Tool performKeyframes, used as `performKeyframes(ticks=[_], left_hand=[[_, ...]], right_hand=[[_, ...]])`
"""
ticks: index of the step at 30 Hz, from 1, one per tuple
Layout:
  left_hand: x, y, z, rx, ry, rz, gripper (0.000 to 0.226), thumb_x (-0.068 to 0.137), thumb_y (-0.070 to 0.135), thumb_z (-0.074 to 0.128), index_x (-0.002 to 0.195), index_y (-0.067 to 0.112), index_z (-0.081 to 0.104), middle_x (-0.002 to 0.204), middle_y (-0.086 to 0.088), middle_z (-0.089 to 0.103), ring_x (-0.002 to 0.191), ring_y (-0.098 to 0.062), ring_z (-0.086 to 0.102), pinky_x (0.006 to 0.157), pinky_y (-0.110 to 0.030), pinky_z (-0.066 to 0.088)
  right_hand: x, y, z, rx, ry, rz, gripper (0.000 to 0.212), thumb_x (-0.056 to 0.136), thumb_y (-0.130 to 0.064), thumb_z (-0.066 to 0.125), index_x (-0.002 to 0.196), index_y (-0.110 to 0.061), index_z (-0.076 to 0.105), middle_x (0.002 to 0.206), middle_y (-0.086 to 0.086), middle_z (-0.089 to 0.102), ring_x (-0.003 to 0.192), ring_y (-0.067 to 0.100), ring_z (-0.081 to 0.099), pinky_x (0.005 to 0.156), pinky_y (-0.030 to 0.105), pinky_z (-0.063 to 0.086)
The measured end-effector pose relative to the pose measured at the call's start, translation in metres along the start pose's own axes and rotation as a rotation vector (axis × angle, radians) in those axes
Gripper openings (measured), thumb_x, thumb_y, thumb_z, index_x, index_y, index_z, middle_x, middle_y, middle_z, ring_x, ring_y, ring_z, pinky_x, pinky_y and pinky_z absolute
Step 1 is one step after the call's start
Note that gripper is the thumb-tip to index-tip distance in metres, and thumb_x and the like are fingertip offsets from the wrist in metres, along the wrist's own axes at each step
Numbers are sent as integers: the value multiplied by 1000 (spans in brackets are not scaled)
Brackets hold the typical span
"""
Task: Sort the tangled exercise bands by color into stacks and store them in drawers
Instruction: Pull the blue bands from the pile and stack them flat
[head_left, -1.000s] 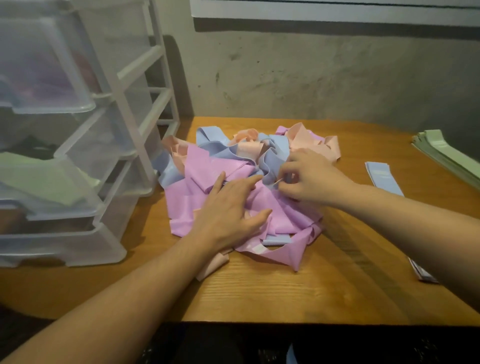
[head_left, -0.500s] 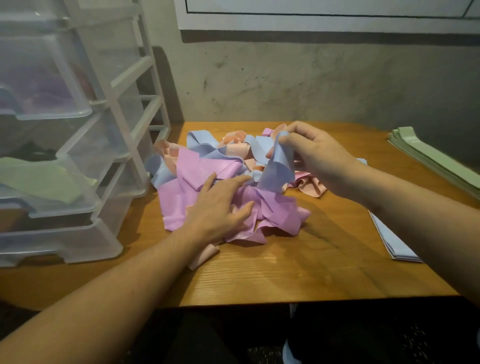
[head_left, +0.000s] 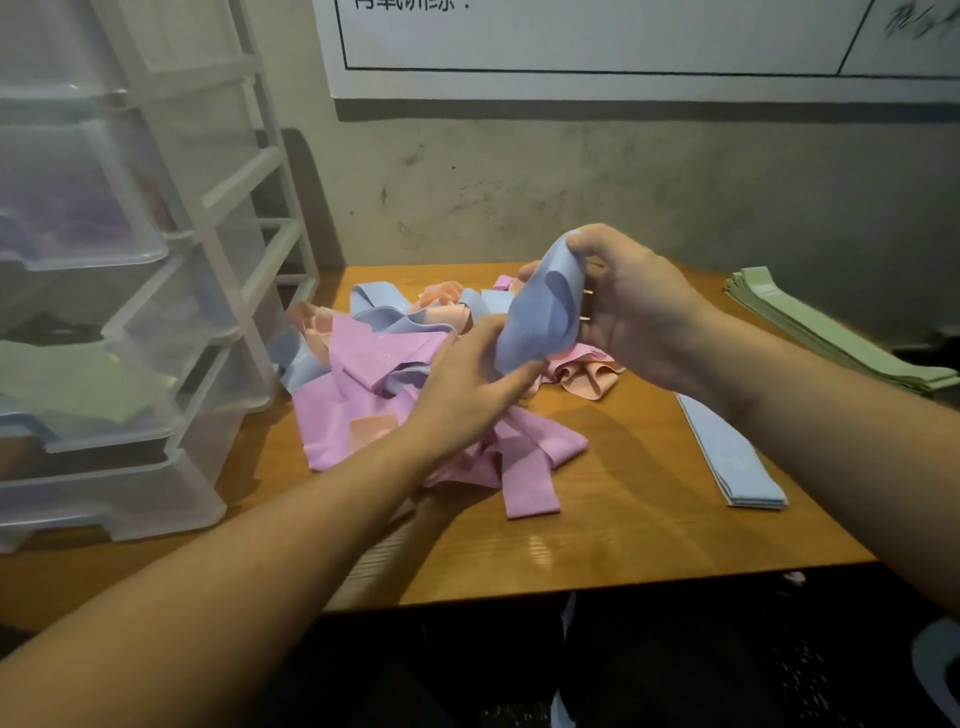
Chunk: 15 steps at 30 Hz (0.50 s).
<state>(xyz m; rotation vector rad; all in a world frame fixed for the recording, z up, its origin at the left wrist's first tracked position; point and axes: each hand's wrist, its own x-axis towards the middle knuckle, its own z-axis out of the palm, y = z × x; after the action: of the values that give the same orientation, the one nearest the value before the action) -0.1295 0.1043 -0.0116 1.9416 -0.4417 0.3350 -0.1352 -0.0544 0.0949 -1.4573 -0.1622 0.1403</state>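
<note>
Pinching a blue band (head_left: 540, 312) at its top, the right hand (head_left: 634, 312); left hand (head_left: 467, 384) gripping its lower end.

Drawer unit (head_left: 130, 291) cut off at left edge, contents blurred behind translucent fronts. Wall sign (head_left: 597, 41) cropped at top, text unreadable. Green stack (head_left: 831, 338) runs off right edge. Blue stack (head_left: 737, 457) upper end hidden behind right forearm. Tangled pile (head_left: 363, 395) partly hidden under left hand (head_left: 467, 384).
</note>
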Motion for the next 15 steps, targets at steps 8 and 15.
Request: performKeyframes(ticks=[8,15], left_hand=[[8,16,-8,-91,0,-52,14,88,15,77,83,15,63,62,18,59,60,4,54,61,-13,40],[19,22,-23,-164,15,-95,14,95,9,67,90,23,65,86,7,66,76,4,60,75,-19,52]], right_hand=[[-6,-1,-29,88,87,7,32,96,-21,39,102,-1,63,96,13,73,89,23,68,76,37,58],[-15,7,-57,4,152,28,6,90,-20,44,86,-16,46,97,11,47,92,22,51,80,35,49]])
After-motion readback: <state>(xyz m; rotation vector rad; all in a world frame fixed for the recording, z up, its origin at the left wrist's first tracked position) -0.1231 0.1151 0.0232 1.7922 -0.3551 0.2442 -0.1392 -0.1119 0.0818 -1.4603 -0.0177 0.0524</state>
